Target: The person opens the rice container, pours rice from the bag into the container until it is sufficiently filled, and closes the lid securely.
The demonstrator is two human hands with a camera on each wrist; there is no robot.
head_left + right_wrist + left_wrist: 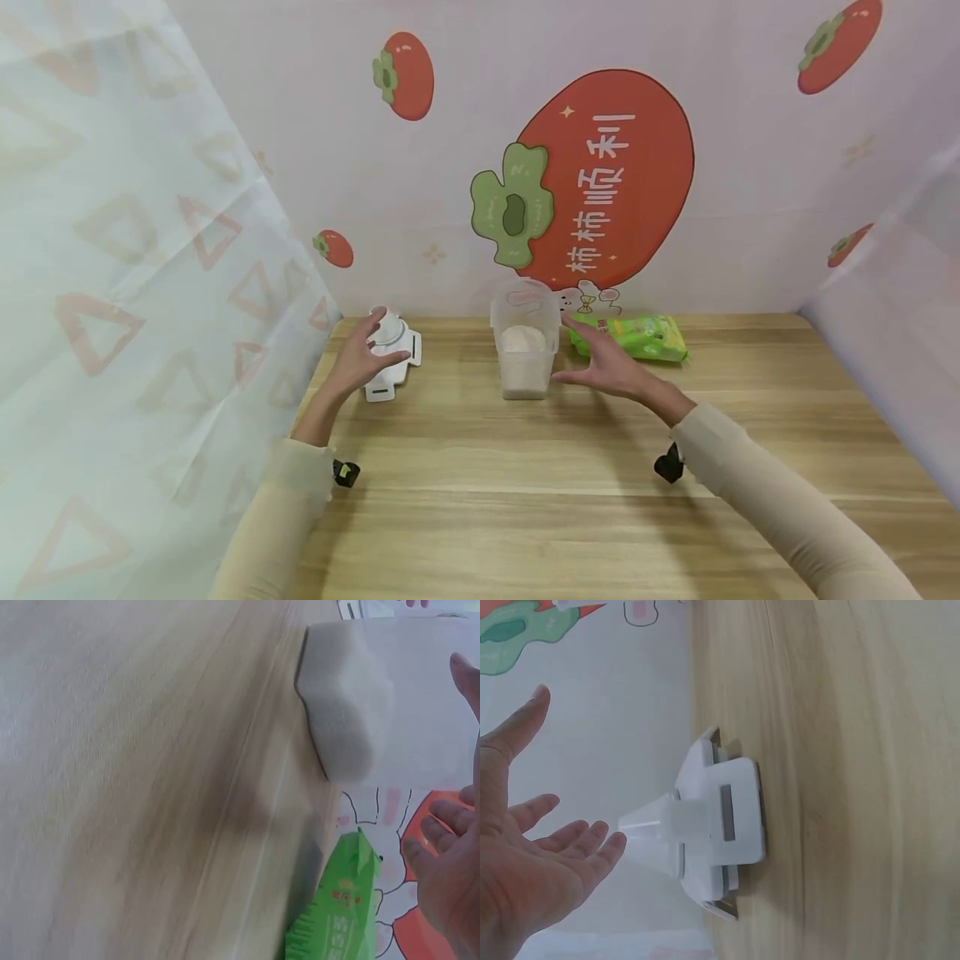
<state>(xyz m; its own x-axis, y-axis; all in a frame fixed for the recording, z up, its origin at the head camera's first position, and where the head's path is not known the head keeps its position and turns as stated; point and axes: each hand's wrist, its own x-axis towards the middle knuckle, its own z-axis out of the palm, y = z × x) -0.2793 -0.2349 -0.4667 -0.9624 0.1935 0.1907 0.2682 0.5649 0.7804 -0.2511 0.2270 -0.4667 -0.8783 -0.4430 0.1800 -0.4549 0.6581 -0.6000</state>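
Note:
My left hand (356, 365) is beside a white plastic lid (397, 362) with a cone-shaped spout and slotted side latches, lying on the table at the back left. In the left wrist view, the spread fingers are close to the spout tip, with the palm bare. A tall translucent container (531, 307), partly filled with a pale granular or powdery substance (341, 705), stands upright at the back middle. My right hand (609, 365) is at its right side, thumb and fingers apart around the near edge and nothing gripped.
A green packet (651, 340) lies behind the right hand, to the right of the container. The wood-grain table (510, 500) meets a fruit-printed backdrop (420, 183) at its back edge. A white patterned sheet (150, 292) slopes along the left side.

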